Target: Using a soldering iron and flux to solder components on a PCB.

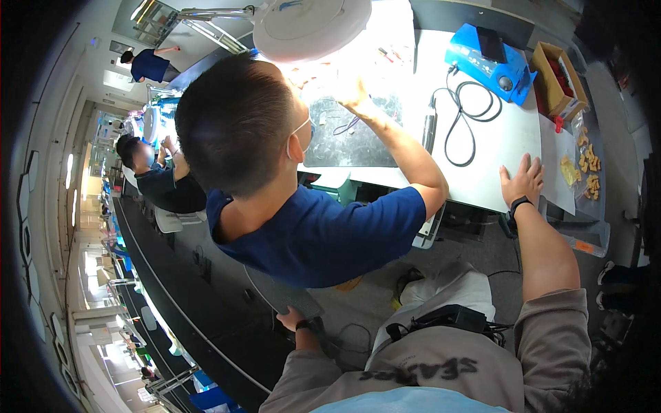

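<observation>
White and smooth, the tabletop point(482, 184) at upper right of the head view bears the right hand point(523, 182), fingers spread, while the left hand point(292, 319), well apart from it, meets the edge of a grey, rounded chair panel point(288, 294), its grip impossible to tell. A steady lean is best served by a flat palm clear of the looped black cable point(460, 164), which lies near a boxy blue unit point(475, 62) and an open cardboard box point(573, 108).

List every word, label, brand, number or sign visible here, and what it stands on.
Grey-brown shirt: large dark lettering, not transcribed here.
Orange label at the bench edge: too small to read.
Blue benchtop unit: markings too small.
Cardboard box: marks too small.
</observation>
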`<action>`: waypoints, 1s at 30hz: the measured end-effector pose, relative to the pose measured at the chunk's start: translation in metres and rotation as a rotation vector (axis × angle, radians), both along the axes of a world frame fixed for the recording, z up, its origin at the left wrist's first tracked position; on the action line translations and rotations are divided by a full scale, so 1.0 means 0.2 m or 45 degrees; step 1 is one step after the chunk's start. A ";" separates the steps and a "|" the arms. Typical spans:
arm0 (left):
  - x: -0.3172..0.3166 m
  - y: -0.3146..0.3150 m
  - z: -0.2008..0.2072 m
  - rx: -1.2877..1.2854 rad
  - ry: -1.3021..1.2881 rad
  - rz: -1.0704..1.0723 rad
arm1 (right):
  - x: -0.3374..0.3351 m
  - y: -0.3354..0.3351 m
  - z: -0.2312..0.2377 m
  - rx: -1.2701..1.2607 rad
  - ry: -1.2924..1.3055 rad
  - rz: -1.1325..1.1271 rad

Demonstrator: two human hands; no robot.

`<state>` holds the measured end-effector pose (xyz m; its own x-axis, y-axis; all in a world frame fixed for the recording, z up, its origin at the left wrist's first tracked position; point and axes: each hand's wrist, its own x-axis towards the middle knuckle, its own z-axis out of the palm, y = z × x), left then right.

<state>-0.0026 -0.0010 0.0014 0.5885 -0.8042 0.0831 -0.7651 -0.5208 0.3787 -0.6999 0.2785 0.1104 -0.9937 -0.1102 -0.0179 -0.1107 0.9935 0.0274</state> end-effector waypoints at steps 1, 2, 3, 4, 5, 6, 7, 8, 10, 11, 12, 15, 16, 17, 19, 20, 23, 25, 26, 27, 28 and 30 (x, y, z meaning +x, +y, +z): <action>0.00 0.00 0.00 -0.003 0.003 -0.001 | 0.00 0.00 0.00 -0.002 -0.003 -0.001; 0.00 0.00 0.01 0.005 -0.004 0.000 | 0.00 -0.01 0.01 -0.003 -0.007 -0.002; 0.00 0.00 0.02 0.014 -0.011 0.000 | 0.00 -0.01 0.01 -0.005 -0.010 -0.002; 0.00 0.00 0.02 0.022 -0.018 -0.002 | 0.00 -0.01 0.01 -0.009 -0.007 -0.001; 0.00 0.00 0.02 0.022 -0.016 -0.005 | 0.00 -0.01 0.00 -0.014 -0.004 0.000; 0.00 0.00 0.03 0.023 -0.014 -0.008 | 0.00 0.00 0.00 -0.018 -0.002 0.001; -0.01 0.00 0.03 0.024 -0.010 -0.010 | 0.00 -0.01 0.00 -0.015 -0.007 0.000; -0.02 0.01 0.04 0.015 -0.021 -0.004 | 0.00 -0.01 0.01 -0.012 -0.012 -0.002; -0.04 0.01 0.05 -0.002 -0.042 0.005 | 0.00 -0.01 0.01 -0.001 -0.018 -0.008; -0.05 0.02 0.05 0.001 -0.041 0.000 | -0.01 -0.01 0.00 0.006 -0.018 -0.013; -0.06 0.02 0.06 0.003 -0.041 -0.005 | -0.01 0.00 0.00 0.013 -0.018 -0.019; -0.06 0.02 0.06 0.003 -0.044 -0.005 | -0.01 0.00 0.00 0.010 -0.029 -0.016; -0.06 0.02 0.06 0.004 -0.044 -0.004 | -0.01 0.00 0.00 0.010 -0.032 -0.016; -0.06 0.02 0.06 0.016 -0.042 0.000 | -0.01 -0.01 0.00 0.010 -0.034 -0.017; -0.04 0.02 0.05 0.036 -0.039 0.008 | 0.00 -0.01 0.01 0.016 -0.035 -0.018; -0.02 0.01 0.05 0.030 -0.032 0.003 | 0.00 -0.01 0.01 0.022 -0.034 -0.018; -0.01 0.00 0.04 0.022 -0.013 -0.001 | 0.00 -0.02 0.01 0.028 -0.038 -0.021; -0.03 0.00 0.04 0.030 -0.013 0.015 | 0.00 -0.01 0.01 0.026 -0.039 -0.021; -0.04 0.01 0.04 0.032 -0.007 0.016 | 0.00 -0.01 0.01 0.024 -0.037 -0.021; -0.05 0.01 0.04 0.035 -0.001 0.016 | 0.00 -0.01 0.01 0.023 -0.035 -0.021; -0.04 0.01 0.04 0.034 0.004 0.018 | 0.00 -0.01 0.02 0.016 -0.036 -0.019; -0.03 0.01 0.03 -0.001 0.002 0.019 | 0.00 -0.02 0.02 0.004 -0.039 -0.015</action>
<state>-0.0084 0.0006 0.0075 0.6007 -0.7951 0.0830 -0.7566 -0.5320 0.3801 -0.7001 0.2754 0.1147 -0.9940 -0.0984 -0.0488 -0.0998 0.9946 0.0269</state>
